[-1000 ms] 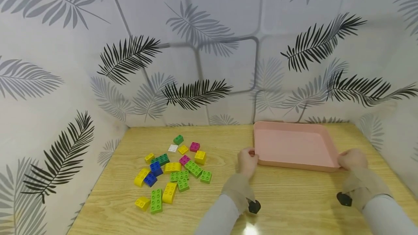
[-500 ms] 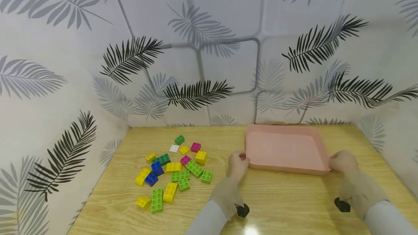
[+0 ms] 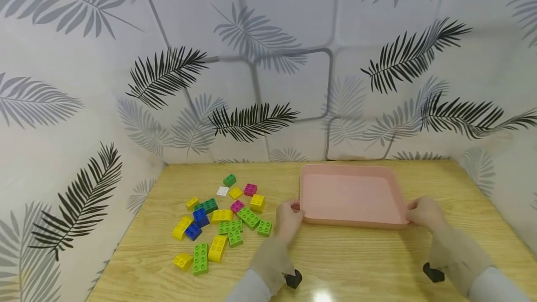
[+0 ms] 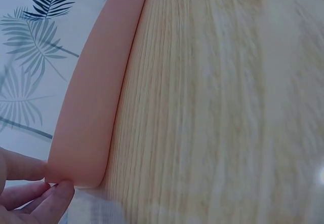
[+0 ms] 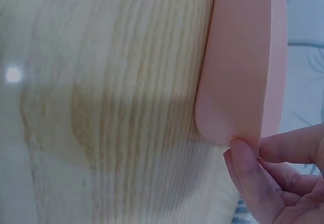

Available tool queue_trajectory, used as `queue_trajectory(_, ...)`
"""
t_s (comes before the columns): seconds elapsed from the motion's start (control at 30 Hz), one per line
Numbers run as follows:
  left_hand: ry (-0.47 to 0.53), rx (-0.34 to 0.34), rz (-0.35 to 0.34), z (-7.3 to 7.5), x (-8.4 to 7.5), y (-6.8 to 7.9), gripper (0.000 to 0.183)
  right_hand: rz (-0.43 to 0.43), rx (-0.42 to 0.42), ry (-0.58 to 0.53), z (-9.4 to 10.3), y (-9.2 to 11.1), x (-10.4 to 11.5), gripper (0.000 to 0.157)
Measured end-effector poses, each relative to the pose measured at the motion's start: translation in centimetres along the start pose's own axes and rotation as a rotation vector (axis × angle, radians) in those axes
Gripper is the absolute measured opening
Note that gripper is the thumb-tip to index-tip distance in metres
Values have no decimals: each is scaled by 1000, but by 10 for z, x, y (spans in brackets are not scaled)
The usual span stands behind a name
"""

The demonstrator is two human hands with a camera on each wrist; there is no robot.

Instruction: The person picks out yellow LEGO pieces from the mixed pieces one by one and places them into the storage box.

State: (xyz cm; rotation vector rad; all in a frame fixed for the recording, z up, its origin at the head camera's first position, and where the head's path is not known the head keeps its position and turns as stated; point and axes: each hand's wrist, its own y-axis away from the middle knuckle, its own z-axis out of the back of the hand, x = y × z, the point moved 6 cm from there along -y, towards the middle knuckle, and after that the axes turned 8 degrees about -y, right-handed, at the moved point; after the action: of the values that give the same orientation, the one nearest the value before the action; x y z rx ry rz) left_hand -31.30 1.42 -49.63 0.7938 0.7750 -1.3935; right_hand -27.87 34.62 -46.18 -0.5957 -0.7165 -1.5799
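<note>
A shallow pink tray [image 3: 352, 195] with nothing in it lies on the wooden table, right of the middle in the head view. My left hand [image 3: 288, 220] pinches its near left corner, and my right hand [image 3: 427, 213] pinches the near right corner. In the left wrist view, thumb and fingers [image 4: 56, 198] close on the end of the tray's wall [image 4: 98, 92]. The right wrist view has the thumb and a finger [image 5: 291, 145] gripping the rim at the other corner of the pink tray [image 5: 235, 67].
Left of the tray, several toy building bricks lie scattered: a light green brick [image 3: 264, 228] nearest the left hand, a yellow brick [image 3: 258, 203], a blue brick [image 3: 200, 217], a magenta brick [image 3: 250, 189] and a white piece [image 3: 222, 191]. A leaf-patterned wall covering [image 3: 268, 83] rises behind the table [image 3: 352, 264].
Both hands have moved the pink tray to the left and slightly nearer, toward the bricks, keeping hold of its near corners. The bricks have stayed in place.
</note>
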Motion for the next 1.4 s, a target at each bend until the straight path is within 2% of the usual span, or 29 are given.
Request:
queue_trajectory(0.37,-24,-41,-22,26,15,11,17,43,34,-140,-26,11,15,24)
queue_trajectory(0.5,1,-20,-31,33,18,16,20,34,29,-136,-33,14,17,22)
queue_trajectory(0.8,-32,-7,-45,45,27,25,17,6,54,-134,-45,21,21,21)
queue_trajectory(1.13,-32,13,-47,52,31,32,21,0,53,-119,-52,30,27,18)
queue_trajectory(1.4,-41,12,-75,59,31,41,20,11,47,-117,-55,37,27,16)
